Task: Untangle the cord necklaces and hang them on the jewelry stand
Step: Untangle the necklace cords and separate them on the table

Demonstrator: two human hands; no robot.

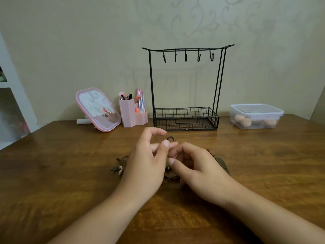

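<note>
pale patterned wallpaper backs a brown wooden table (pixel 52 173) that fills the lower frame. at centre, against the wall, stands the black wire jewelry stand (pixel 186 88), its top bar carrying five bare hooks (pixel 186 56) and its base a mesh basket. left of it sit two pink hexagonal holders (pixel 131 113) stuffed with makeup brushes and tubes, and further left a pink-framed mirror (pixel 98 110) tilts back on its foot. at right of the stand rests a clear lidded plastic box (pixel 256 116) with peach-coloured sponges inside. white shelving shows at the left edge of the frame. no writing or brand can be read on anything; a dark mark on the box is too small to make out.

both bare hands meet at mid-frame, just in front of the stand. the left hand (pixel 146 161) pinches a dark cord between thumb and fingers, a small loop of it rising above the fingertips. the right hand (pixel 198 166) has its fingers curled inward against the left, thumb tip pressed near the same cord; it seems to pinch it too. the cord necklaces (pixel 119 166) lie in a tangle on the table beneath and beside the hands, brown strands and small pale beads showing at left, a dark pendant (pixel 222 162) peeking out at right.
</note>
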